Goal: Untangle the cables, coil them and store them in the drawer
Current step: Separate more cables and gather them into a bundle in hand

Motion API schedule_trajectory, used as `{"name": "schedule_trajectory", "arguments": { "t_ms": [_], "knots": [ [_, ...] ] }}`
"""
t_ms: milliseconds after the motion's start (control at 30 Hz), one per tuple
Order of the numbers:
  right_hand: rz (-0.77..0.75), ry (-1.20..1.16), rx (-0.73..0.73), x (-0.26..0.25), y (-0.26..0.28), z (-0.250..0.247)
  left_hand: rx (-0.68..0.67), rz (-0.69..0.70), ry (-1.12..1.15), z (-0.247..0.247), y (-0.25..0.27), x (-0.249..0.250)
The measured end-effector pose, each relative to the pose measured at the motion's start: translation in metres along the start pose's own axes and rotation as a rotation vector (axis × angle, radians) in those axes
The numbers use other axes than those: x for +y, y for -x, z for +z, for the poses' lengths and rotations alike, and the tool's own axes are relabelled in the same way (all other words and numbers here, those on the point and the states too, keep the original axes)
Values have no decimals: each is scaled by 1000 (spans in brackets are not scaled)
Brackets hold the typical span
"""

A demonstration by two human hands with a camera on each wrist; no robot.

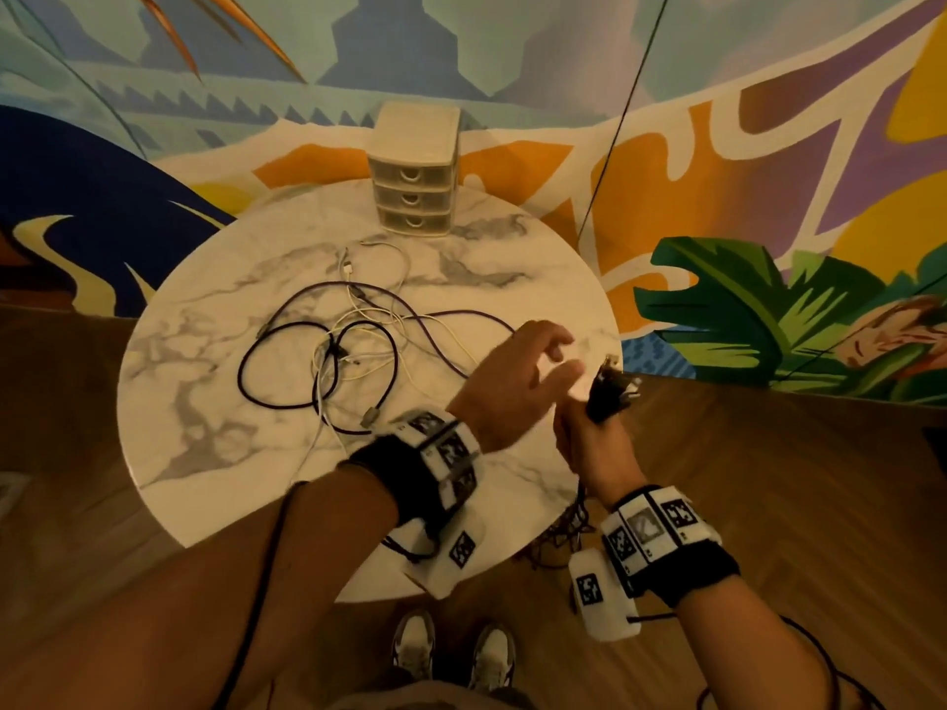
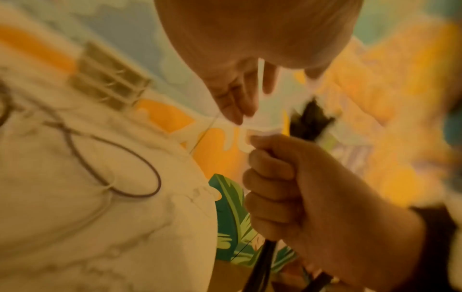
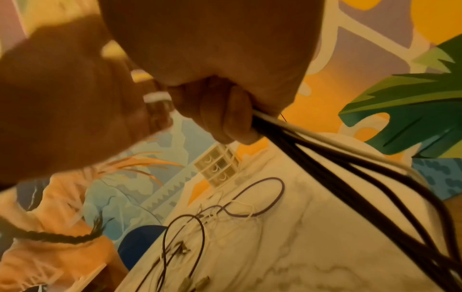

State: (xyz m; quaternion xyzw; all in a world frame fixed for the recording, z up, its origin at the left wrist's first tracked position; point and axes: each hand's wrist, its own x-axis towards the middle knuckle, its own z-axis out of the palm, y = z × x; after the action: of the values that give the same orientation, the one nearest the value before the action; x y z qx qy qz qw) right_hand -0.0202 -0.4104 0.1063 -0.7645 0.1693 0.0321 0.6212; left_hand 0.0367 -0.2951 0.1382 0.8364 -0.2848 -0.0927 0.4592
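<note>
Cables (image 1: 353,351) lie in a loose tangle in the middle of the round worktop (image 1: 205,453). Some are dark purple and some are white, and they cross over each other. A small set of drawers (image 1: 416,171) stands at the far edge of the worktop, and all three drawers are closed.

Near the right edge, the left hand (image 1: 517,386) reaches across with its fingers spread and loose. It holds nothing, but its fingertips are close to the top of the bundle. Just beside it, the right hand (image 1: 597,448) is curled tight around a bundle of dark cables (image 1: 610,392) with one white one in it. The ends stick up above the fist, and the rest hangs down past the worktop edge.

It looks like the gathering and coiling step is going on, and the pile is not sorted yet. Next, the left hand probably needs to catch the loose ends, wind the bundle into a neat loop, and then pull a drawer open.
</note>
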Motion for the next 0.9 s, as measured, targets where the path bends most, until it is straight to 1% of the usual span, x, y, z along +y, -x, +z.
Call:
{"name": "schedule_trajectory", "arguments": {
  "t_ms": [33,100,133,167,233,267,333,367,433,467,500,533,567,633,667,700,733,800,833,867,900],
  "knots": [
    [2,-10,55,-1,1,-3,-74,-65,10,1,2,-7],
    [-57,-31,147,-11,3,-8,-330,-173,-14,10,10,-11],
    [-126,-33,145,-17,4,-9,-404,-194,-2,18,15,-9],
    [-192,-42,119,-25,6,-10,-424,-194,47,26,16,-4],
    [-254,-36,64,-39,8,-13,-385,-211,243,36,13,18],
    [-257,-10,57,-44,10,-19,-363,-221,345,40,9,29],
    [-234,-40,-7,-47,14,-39,-288,-239,522,44,0,44],
    [-203,-113,-74,-44,17,-49,-258,-271,592,45,-5,50],
    [-131,-230,-271,-25,25,-57,-242,-344,734,46,-12,54],
    [-96,-137,-330,-9,29,-54,-242,-352,798,45,-14,54],
    [-48,5,-349,8,32,-49,-236,-337,809,43,-17,55],
    [11,130,-314,29,31,-48,-214,-284,681,40,-21,58],
    [55,220,-233,48,30,-50,-184,-202,459,35,-26,59],
    [125,372,6,86,28,-68,-160,43,-68,17,-35,62],
    [176,445,85,104,27,-84,-160,168,-284,8,-40,62],
    [237,498,131,121,28,-100,-155,268,-464,-2,-43,63],
    [321,544,147,138,30,-115,-130,331,-614,-11,-47,62],
    [464,618,149,157,33,-133,-52,384,-810,-20,-50,58],
    [500,617,153,159,32,-136,-31,405,-866,-19,-48,57],
    [510,569,183,156,30,-135,-41,424,-905,-13,-45,56],
    [489,490,227,151,25,-134,-75,423,-921,-4,-41,55]
  ]
}}
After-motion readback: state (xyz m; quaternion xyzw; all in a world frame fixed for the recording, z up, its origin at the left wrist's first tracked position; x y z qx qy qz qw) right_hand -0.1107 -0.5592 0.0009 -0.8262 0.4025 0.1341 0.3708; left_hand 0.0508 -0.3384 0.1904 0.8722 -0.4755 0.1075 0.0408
